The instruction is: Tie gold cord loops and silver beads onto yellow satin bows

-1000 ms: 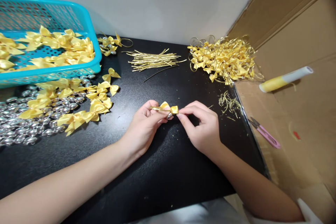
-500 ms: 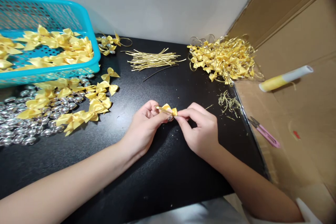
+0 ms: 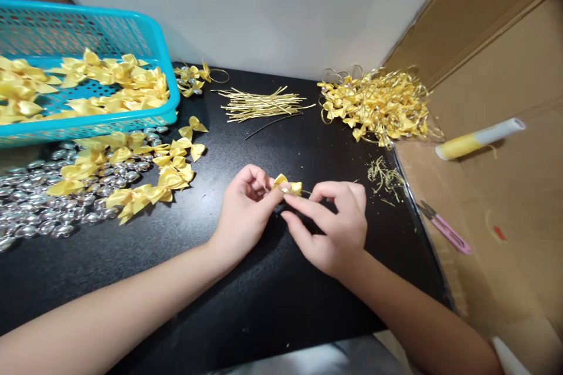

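Observation:
Above the black table my left hand point(image 3: 244, 205) pinches a yellow ribbon bow point(image 3: 294, 188) between thumb and fingers. A thin gold tie point(image 3: 307, 191) sticks out from the bow's right side, towards my right hand. My right hand point(image 3: 336, 220) is close against the bow, its index fingertip at the lower edge and its thumb held apart below. Whether the right fingers touch the tie is hard to make out. The left fingertips are partly hidden behind the bow.
A blue basket point(image 3: 169, 85) of yellow bows stands at the left, above silver beads point(image 3: 53, 211) and loose bows point(image 3: 169, 176). Gold ties point(image 3: 261, 104), a pile of finished bow loops point(image 3: 380, 102), clippings point(image 3: 383, 176) and pink snips point(image 3: 448, 233) lie further right.
My right thumb and index finger have parted from their pinch at the bow, and the right hand has opened. The bow has turned slightly in my left hand. The view has shifted a little.

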`<state>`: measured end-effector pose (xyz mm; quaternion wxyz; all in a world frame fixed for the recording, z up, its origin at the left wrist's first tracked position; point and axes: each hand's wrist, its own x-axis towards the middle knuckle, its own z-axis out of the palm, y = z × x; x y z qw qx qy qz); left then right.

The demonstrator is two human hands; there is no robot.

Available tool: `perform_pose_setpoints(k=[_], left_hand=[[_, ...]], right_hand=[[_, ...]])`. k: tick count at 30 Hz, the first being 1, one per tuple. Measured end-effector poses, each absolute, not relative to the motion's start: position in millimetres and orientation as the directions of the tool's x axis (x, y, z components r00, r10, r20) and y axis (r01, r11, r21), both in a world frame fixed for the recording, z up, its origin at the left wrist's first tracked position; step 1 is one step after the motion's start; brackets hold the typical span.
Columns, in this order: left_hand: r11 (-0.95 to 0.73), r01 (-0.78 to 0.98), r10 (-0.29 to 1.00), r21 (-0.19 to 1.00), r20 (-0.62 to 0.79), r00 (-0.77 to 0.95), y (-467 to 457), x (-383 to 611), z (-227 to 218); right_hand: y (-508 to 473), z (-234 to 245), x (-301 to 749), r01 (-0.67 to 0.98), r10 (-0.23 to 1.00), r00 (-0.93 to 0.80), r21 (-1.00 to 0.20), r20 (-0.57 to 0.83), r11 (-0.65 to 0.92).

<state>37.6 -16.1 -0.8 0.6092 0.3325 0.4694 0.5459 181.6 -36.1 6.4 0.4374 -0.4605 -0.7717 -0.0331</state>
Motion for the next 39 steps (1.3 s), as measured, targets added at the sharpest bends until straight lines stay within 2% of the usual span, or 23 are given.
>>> perform_pose_setpoints(k=[3,7,17,20,23,26,33,39], left_hand=[[0.131,-0.316,0.988,0.940,-0.149,-0.033,-16,38,-5],[0.090,-0.273,0.995,0.958,-0.101,-0.026,-17,37,-10],[0.073,-0.269,0.997,0.960,-0.081,-0.019,-15,38,-12],[0.083,-0.260,0.994,0.962,-0.098,-0.045,-11,37,-11],[0.075,-0.254,0.992,0.964,-0.098,-0.078,-8,36,-11],[0.090,-0.264,0.989,0.960,-0.117,-0.086,-5,35,-12],[0.110,-0.294,0.987,0.950,-0.140,-0.083,-2,36,-13],[0.116,-0.336,0.983,0.935,-0.156,-0.095,2,36,-13]], right_hand=[[-35,2,179,0.797,0.721,-0.109,-0.373,0.684,0.475],[-31,-1,179,0.810,0.748,-0.066,-0.402,0.660,0.426],[-27,-4,179,0.718,0.734,-0.073,-0.475,0.676,0.509],[-29,1,184,0.560,0.741,-0.055,-0.594,0.669,0.578],[-30,10,192,0.217,0.813,-0.017,-0.792,0.582,0.571],[-29,24,202,-0.038,0.845,0.026,-0.844,0.534,0.535],[-21,55,223,-0.186,0.829,0.250,-0.816,0.500,0.548],[-11,56,235,-0.237,0.842,0.355,-0.832,0.407,0.502]])
